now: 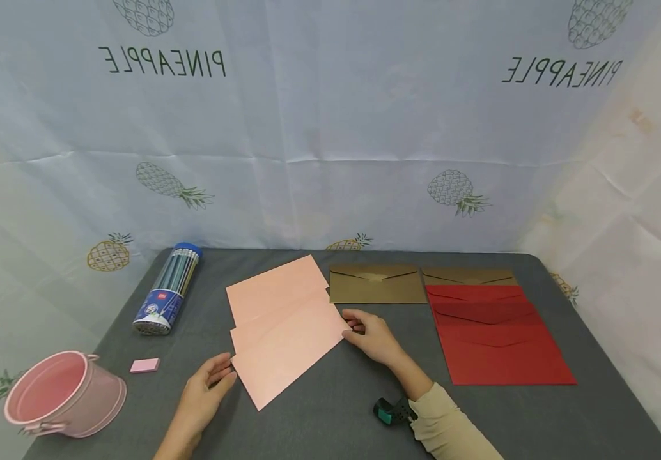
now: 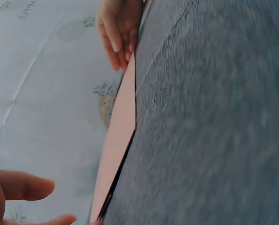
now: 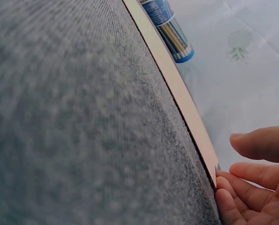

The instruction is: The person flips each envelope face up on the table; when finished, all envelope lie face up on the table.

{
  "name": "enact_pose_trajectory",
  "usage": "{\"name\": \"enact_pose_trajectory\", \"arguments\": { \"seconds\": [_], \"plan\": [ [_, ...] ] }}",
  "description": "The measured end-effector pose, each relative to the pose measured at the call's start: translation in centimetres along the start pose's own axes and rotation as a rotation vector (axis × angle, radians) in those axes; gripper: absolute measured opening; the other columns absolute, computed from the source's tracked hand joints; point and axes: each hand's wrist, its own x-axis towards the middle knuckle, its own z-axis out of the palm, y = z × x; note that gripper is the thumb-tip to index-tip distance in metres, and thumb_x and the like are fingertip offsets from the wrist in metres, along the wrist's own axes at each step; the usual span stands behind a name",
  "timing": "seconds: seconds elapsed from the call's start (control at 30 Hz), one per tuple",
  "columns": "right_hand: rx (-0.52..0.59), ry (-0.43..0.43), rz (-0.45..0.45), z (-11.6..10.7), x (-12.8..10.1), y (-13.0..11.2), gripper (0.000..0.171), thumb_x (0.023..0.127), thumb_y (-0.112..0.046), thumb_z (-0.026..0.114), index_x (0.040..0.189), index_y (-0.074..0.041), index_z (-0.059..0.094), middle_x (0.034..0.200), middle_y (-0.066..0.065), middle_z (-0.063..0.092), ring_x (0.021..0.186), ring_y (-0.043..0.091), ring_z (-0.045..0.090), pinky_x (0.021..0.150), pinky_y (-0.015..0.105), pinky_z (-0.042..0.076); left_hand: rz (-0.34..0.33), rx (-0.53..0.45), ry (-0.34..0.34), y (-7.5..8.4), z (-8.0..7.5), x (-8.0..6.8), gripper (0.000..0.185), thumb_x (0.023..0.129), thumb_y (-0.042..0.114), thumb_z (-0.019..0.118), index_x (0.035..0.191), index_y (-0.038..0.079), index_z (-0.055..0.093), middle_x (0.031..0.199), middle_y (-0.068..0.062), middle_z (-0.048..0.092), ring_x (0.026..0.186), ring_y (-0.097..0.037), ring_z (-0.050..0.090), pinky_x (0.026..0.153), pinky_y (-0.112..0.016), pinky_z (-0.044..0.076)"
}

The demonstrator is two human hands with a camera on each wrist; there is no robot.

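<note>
- Touching the pink envelope at its 8 o'clock edge, the left hand lies loose, fingers relaxed
- At 3 o'clock the right hand pinches its corner
- Further back, at 1 o'clock, lie brown envelopes on the grey table

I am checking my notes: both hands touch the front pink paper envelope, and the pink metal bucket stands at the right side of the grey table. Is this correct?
One detail is wrong. In the head view, the pink metal bucket stands at the left side of the grey table. Both hands, left and right, do touch the front pink paper envelope.
</note>
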Motion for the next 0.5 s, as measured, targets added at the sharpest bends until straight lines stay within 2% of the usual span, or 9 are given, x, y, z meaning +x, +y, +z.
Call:
{"name": "enact_pose_trajectory", "arguments": {
  "seconds": [0.07,0.13,0.2,0.27,0.4,0.5],
  "plan": [
    [0.009,0.003,0.011,0.1,0.0,0.0,0.043,0.088,-0.010,0.066,0.128,0.003,0.056,0.123,0.017,0.061,0.106,0.027,0.061,0.090,0.039,0.051,-0.036,-0.129,0.000,-0.2,0.2,0.1,0.049,0.095,0.007,0.054,0.138,-0.009,0.037,0.136,-0.029,0.046,0.117,-0.024,0.054,0.082,-0.011,0.047],
    [0.022,0.009,0.021,0.2,-0.1,0.0,0.043,0.088,-0.009,0.065,0.128,0.003,0.056,0.123,0.017,0.061,0.106,0.027,0.061,0.090,0.039,0.050,-0.062,-0.250,0.014,-0.5,0.5,0.1,0.052,0.095,0.005,0.053,0.140,-0.010,0.031,0.138,-0.031,0.040,0.111,-0.010,0.054,0.081,-0.006,0.043],
    [0.037,0.017,0.029,0.2,-0.1,-0.1,0.042,0.088,-0.008,0.065,0.127,0.003,0.056,0.121,0.016,0.062,0.106,0.028,0.060,0.091,0.039,0.050,-0.076,-0.342,0.036,-0.6,0.7,0.1,0.054,0.096,0.002,0.051,0.142,-0.010,0.025,0.139,-0.030,0.036,0.104,0.002,0.051,0.081,-0.005,0.043],
    [0.058,0.027,0.039,0.3,-0.1,-0.3,0.042,0.087,-0.008,0.066,0.127,0.003,0.056,0.121,0.016,0.062,0.107,0.028,0.060,0.092,0.040,0.049,-0.076,-0.406,0.061,-0.7,0.9,0.1,0.057,0.095,-0.001,0.050,0.144,-0.008,0.021,0.140,-0.028,0.034,0.099,0.009,0.050,0.081,-0.006,0.044],
    [0.116,0.046,0.046,0.5,-0.1,-0.4,0.043,0.086,-0.004,0.067,0.126,0.004,0.056,0.119,0.018,0.061,0.108,0.031,0.059,0.091,0.038,0.051,-0.069,-0.506,0.114,-0.5,1.4,0.2,0.060,0.093,-0.007,0.050,0.144,-0.007,0.019,0.134,-0.021,0.037,0.098,0.005,0.053,0.081,-0.011,0.049],
    [0.170,0.057,0.051,0.6,0.0,-0.3,0.044,0.083,0.000,0.067,0.125,0.006,0.056,0.116,0.020,0.060,0.105,0.031,0.060,0.087,0.033,0.053,-0.072,-0.545,0.137,-0.2,1.8,0.6,0.058,0.091,-0.010,0.051,0.143,-0.007,0.026,0.127,-0.014,0.041,0.098,0.002,0.054,0.080,-0.013,0.050]
  ]
}}
